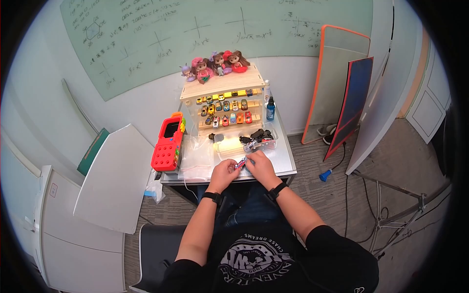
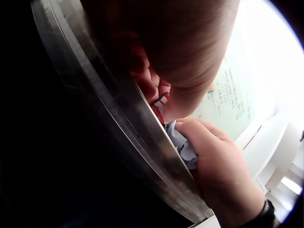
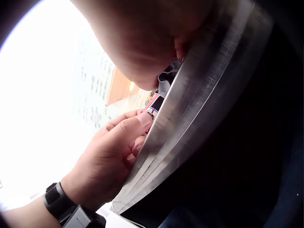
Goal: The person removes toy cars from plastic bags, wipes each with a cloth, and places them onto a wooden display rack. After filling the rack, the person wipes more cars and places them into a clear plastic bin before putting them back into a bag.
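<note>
My left hand [image 1: 224, 175] pinches a small red, white and blue toy car [image 1: 240, 164] between thumb and fingers, close over the table's near edge. In the right wrist view, the thumb lies on one end of the car [image 3: 155, 105]. My right hand [image 1: 260, 168] is right beside it, its fingers gripping a crumpled grey cloth [image 2: 183, 147] against the car's other end. The cloth [image 3: 165, 81] also shows under the right hand in the right wrist view. The table edge hides part of both fingers and car in the wrist views.
Behind the hands, a clear plastic bin [image 1: 267, 142] holds several dark toy vehicles. A wooden rack [image 1: 222, 90] bears rows of toy cars, with dolls [image 1: 220, 63] on top. A red toy box [image 1: 166, 151] stands left, a blue spray bottle [image 1: 270, 109] right. Plastic bags [image 1: 196, 158] lie beside the left hand.
</note>
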`<action>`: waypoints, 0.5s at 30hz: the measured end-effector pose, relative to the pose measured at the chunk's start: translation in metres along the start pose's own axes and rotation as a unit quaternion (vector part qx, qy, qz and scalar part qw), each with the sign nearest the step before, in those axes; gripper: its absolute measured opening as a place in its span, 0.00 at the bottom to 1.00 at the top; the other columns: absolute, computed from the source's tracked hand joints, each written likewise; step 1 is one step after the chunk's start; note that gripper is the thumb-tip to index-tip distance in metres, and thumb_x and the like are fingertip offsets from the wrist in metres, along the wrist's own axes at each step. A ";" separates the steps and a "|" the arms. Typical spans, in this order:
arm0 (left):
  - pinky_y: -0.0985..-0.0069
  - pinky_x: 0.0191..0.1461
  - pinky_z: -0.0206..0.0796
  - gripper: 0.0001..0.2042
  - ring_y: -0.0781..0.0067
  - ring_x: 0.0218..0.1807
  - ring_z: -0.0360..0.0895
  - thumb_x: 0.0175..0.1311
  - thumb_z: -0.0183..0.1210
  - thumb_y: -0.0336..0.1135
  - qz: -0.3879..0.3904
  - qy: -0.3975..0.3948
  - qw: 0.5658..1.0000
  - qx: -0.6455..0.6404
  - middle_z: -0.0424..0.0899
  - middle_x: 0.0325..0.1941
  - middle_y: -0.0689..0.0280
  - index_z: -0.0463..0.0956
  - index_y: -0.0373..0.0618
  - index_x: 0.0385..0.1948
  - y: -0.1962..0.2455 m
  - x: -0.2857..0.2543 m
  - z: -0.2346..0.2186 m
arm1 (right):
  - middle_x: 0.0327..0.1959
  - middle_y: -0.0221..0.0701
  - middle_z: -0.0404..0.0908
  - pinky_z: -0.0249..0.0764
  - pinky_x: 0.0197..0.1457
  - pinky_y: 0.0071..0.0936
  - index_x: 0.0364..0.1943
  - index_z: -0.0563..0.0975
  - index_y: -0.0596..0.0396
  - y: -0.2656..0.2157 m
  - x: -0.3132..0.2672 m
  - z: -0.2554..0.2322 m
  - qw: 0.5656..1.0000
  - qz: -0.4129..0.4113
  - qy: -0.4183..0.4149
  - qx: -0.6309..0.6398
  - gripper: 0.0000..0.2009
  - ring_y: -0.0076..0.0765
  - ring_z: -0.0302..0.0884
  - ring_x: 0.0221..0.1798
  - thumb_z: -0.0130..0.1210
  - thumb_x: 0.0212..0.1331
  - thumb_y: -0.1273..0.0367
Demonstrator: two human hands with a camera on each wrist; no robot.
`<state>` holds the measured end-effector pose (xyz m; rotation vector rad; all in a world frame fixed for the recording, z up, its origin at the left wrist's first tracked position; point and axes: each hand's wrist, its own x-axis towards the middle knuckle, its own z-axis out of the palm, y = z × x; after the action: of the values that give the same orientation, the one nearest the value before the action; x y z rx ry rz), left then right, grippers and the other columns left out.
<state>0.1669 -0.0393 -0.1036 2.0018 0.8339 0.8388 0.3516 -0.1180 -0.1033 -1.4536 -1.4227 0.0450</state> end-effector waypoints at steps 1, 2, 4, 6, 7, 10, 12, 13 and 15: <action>0.82 0.33 0.67 0.10 0.87 0.26 0.70 0.61 0.71 0.29 -0.004 0.000 1.000 -0.008 0.81 0.28 0.72 0.83 0.38 0.41 -0.002 0.000 0.000 | 0.37 0.41 0.81 0.80 0.45 0.44 0.40 0.86 0.57 -0.002 -0.001 0.000 0.999 0.013 -0.018 -0.038 0.08 0.54 0.83 0.41 0.63 0.61 0.68; 0.82 0.33 0.67 0.10 0.87 0.26 0.70 0.61 0.71 0.29 -0.008 -0.001 1.000 -0.015 0.81 0.28 0.72 0.83 0.38 0.41 -0.001 0.000 0.000 | 0.37 0.40 0.81 0.80 0.44 0.45 0.39 0.86 0.56 -0.004 -0.001 0.000 0.996 0.026 -0.037 -0.076 0.07 0.54 0.83 0.40 0.63 0.61 0.68; 0.82 0.33 0.68 0.10 0.87 0.26 0.70 0.61 0.71 0.29 -0.007 0.002 1.000 -0.016 0.81 0.28 0.72 0.82 0.38 0.41 0.000 -0.001 -0.001 | 0.37 0.40 0.81 0.81 0.44 0.45 0.38 0.86 0.56 -0.003 -0.001 0.002 0.996 0.021 -0.033 -0.082 0.07 0.53 0.83 0.39 0.63 0.61 0.67; 0.82 0.33 0.68 0.10 0.87 0.26 0.71 0.61 0.71 0.29 -0.005 0.003 1.000 -0.017 0.80 0.28 0.72 0.82 0.37 0.41 0.001 -0.001 -0.001 | 0.36 0.39 0.81 0.81 0.43 0.46 0.37 0.86 0.55 -0.003 -0.001 0.003 0.996 0.017 -0.028 -0.088 0.07 0.53 0.83 0.39 0.63 0.61 0.67; 0.82 0.33 0.68 0.10 0.87 0.26 0.71 0.61 0.71 0.29 -0.006 0.003 1.000 -0.012 0.81 0.28 0.72 0.82 0.37 0.41 0.002 -0.001 -0.001 | 0.36 0.40 0.81 0.81 0.44 0.46 0.37 0.86 0.55 -0.004 -0.001 0.002 0.996 0.018 -0.028 -0.086 0.07 0.53 0.83 0.39 0.63 0.61 0.67; 0.80 0.33 0.69 0.11 0.85 0.26 0.72 0.60 0.71 0.30 -0.013 0.002 1.000 -0.015 0.81 0.28 0.70 0.82 0.37 0.40 0.002 0.000 -0.001 | 0.37 0.40 0.81 0.81 0.44 0.45 0.37 0.86 0.56 -0.003 -0.001 0.001 0.996 0.017 -0.028 -0.086 0.08 0.53 0.83 0.40 0.63 0.61 0.67; 0.79 0.34 0.70 0.11 0.82 0.26 0.73 0.59 0.72 0.31 -0.020 0.002 1.000 -0.022 0.82 0.28 0.68 0.83 0.38 0.40 0.000 0.000 0.000 | 0.37 0.40 0.81 0.81 0.44 0.45 0.38 0.86 0.56 -0.004 -0.002 0.001 0.996 0.015 -0.029 -0.087 0.08 0.53 0.83 0.40 0.63 0.61 0.67; 0.79 0.34 0.70 0.11 0.82 0.26 0.73 0.59 0.72 0.31 -0.016 0.002 1.000 -0.017 0.82 0.28 0.68 0.83 0.37 0.40 -0.001 0.000 0.000 | 0.38 0.39 0.81 0.81 0.44 0.45 0.39 0.86 0.56 -0.004 -0.002 0.000 0.996 0.014 -0.033 -0.088 0.08 0.53 0.84 0.40 0.63 0.61 0.67; 0.79 0.34 0.70 0.11 0.82 0.26 0.73 0.59 0.72 0.31 -0.013 0.002 1.000 -0.012 0.82 0.28 0.68 0.83 0.37 0.40 -0.002 0.000 0.000 | 0.38 0.39 0.81 0.81 0.45 0.45 0.40 0.85 0.56 -0.004 -0.002 -0.001 0.995 0.012 -0.037 -0.089 0.08 0.53 0.84 0.40 0.63 0.61 0.67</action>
<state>0.1661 -0.0376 -0.1053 1.9652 0.8462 0.8345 0.3487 -0.1214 -0.1013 -1.6296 -1.4996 -0.0129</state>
